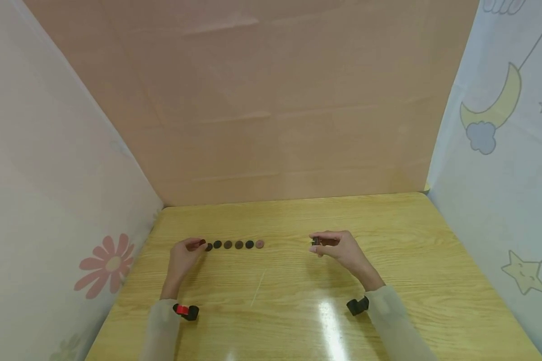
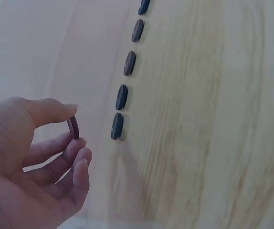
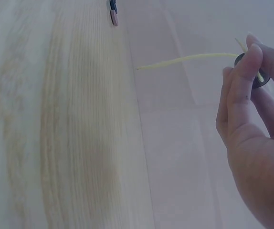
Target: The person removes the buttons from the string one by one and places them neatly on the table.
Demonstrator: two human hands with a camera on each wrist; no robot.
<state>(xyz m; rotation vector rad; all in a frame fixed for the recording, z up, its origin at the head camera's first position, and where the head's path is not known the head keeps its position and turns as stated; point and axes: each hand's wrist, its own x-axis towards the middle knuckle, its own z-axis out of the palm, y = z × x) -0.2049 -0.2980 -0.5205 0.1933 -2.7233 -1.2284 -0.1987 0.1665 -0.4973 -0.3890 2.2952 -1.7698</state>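
My left hand (image 1: 185, 258) pinches a reddish-brown button (image 2: 73, 127) between thumb and fingers, above the left end of a row. In the row, several flat round buttons lie spaced out: a dark button (image 2: 117, 126) nearest the hand, brown buttons (image 1: 239, 244) in the middle, a pink button (image 1: 259, 244) at the right end. Off to the right, my right hand (image 1: 341, 248) is raised over the table and pinches a dark button (image 3: 261, 81). A yellow cord (image 3: 189, 58) runs to the left from that button; fingers hide part of it.
The wooden table (image 1: 289, 271) meets a tan back wall covering (image 1: 275, 150). Pale printed side panels stand at left (image 1: 49, 150) and right (image 1: 501, 190). A thin pale line (image 1: 258, 288) shows on the tabletop between the hands. Each wrist wears a small dark camera.
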